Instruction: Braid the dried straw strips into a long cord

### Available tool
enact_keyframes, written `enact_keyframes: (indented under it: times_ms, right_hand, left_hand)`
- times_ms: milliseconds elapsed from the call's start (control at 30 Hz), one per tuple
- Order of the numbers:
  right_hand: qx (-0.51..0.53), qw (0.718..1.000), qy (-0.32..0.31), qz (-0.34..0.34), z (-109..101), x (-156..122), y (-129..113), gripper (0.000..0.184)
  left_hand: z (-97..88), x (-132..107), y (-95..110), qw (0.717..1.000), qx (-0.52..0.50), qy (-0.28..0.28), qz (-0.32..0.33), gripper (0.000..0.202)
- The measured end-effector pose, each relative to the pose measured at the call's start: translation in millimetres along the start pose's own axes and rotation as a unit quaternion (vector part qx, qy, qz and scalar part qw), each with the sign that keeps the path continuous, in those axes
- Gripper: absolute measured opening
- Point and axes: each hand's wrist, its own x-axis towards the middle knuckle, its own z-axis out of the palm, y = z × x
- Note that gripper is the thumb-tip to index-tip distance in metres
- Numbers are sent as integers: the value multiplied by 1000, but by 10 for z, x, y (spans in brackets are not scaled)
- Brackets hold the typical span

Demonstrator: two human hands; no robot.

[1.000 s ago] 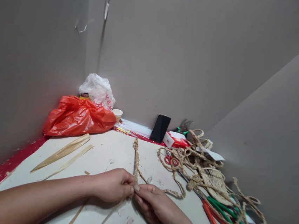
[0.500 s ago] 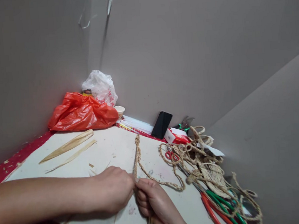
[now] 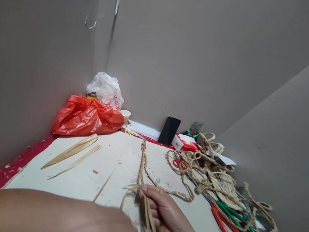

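Observation:
My right hand (image 3: pixel 165 211) is closed on the near end of a braided straw cord (image 3: pixel 142 162) and on loose straw strips (image 3: pixel 149 218) that run down across its fingers. The cord stretches away from it over the white table top (image 3: pixel 114 154). My left forearm and the back of my left hand (image 3: pixel 99 227) fill the lower left of the view, close to the camera. The left hand's fingers are hidden, just left of the strips.
Flat straw leaves (image 3: pixel 73 151) lie at the left. A red plastic bag (image 3: pixel 85 117), a white bag (image 3: pixel 105 89) and a small cup (image 3: pixel 125 115) sit in the corner. A black phone (image 3: pixel 169 130) leans on the wall. Tangled braided cord (image 3: pixel 217 175), red scissors (image 3: pixel 179 164) and red and green handled tools (image 3: pixel 230 218) lie right.
My left hand has pulled back toward the camera and now hides its fingers. Loose straw strips now show spread over my right hand's fingers.

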Motion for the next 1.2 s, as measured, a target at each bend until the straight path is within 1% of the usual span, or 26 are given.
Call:
enact_keyframes:
  times_ms: [33, 67, 100, 133, 167, 200, 267, 333, 367, 433, 467, 533, 567, 600, 700, 767, 900, 1000, 1067, 1100, 1133, 1167, 1200]
  right_hand:
    - [5, 1000, -1, -2, -4, 5, -3, 29]
    - [7, 1000, 0, -3, -8, 11, -4, 29]
    - [9, 1000, 2, -5, -13, 18, -4, 30]
    - [9, 1000, 4, -7, -19, 25, -3, 30]
    - [11, 1000, 5, -9, -26, 32, -1, 30]
    - [14, 1000, 3, -11, -34, 39, 0, 30]
    - [20, 1000, -4, -12, -50, 49, 2, 30]
    - [25, 1000, -10, -8, -64, 57, 1, 31]
    - [27, 1000, -11, -7, -69, 61, 0, 31]
    - [29, 999, -11, -10, -78, 69, -1, 32]
    - [30, 999, -9, -15, -82, 74, -1, 32]
    - [26, 999, -6, -18, -91, 89, 3, 35]
    - [21, 1000, -5, -16, -96, 97, 6, 36]
    - [16, 1000, -5, -13, -102, 106, 10, 37]
    - [3, 1000, -3, -7, -123, 131, 22, 38]
    - [2, 1000, -4, -4, -133, 141, 26, 38]
    - [3, 1000, -12, 2, -138, 146, 25, 39]
    - [-2, 1000, -15, -7, -132, 145, 21, 37]
    - [-11, 1000, -10, -12, -124, 144, 20, 37]
    - [-19, 1000, -4, -15, -119, 142, 21, 38]
    - [-28, 999, 2, -19, -111, 139, 22, 38]
    - [-36, 999, 9, -26, -101, 134, 24, 38]
    - [-43, 998, 14, -33, -88, 128, 26, 38]
  left_hand:
    - [-112, -18, -63, 999, 1, 33, -26, 27]
    - [-228, -26, -149, 994, 8, 70, -88, 27]
    - [-335, -25, -254, 980, 22, 101, -173, 27]
    - [-423, -17, -371, 962, 41, 121, -242, 25]
    - [-486, -4, -488, 946, 60, 135, -287, 24]
    - [-521, 11, -595, 938, 74, 137, -309, 23]
    - [-531, 37, -748, 936, 83, 98, -329, 24]
    - [-515, 42, -808, 942, 75, 73, -320, 25]
    - [-520, 31, -818, 944, 73, 78, -313, 25]
    - [-576, -22, -844, 938, 89, 125, -312, 26]
    - [-624, -65, -876, 928, 106, 158, -321, 26]
    - [-731, -170, -992, 897, 141, 222, -356, 27]
    - [-777, -225, -1068, 885, 147, 236, -373, 27]
    - [-811, -275, -1148, 877, 143, 235, -393, 27]
    - [-811, -352, -1352, 874, 102, 188, -436, 29]
    - [-743, -329, -1429, 875, 90, 164, -446, 28]
    - [-584, -204, -1492, 876, 76, 157, -449, 21]
    - [-562, -161, -1500, 878, 85, 179, -436, 12]
    - [-605, -160, -1462, 889, 63, 213, -400, 8]
    - [-634, -158, -1423, 900, 18, 231, -368, 8]
    - [-661, -150, -1369, 912, -54, 243, -327, 8]
    - [-679, -133, -1302, 917, -150, 244, -279, 8]
    - [-682, -104, -1226, 909, -257, 233, -229, 8]
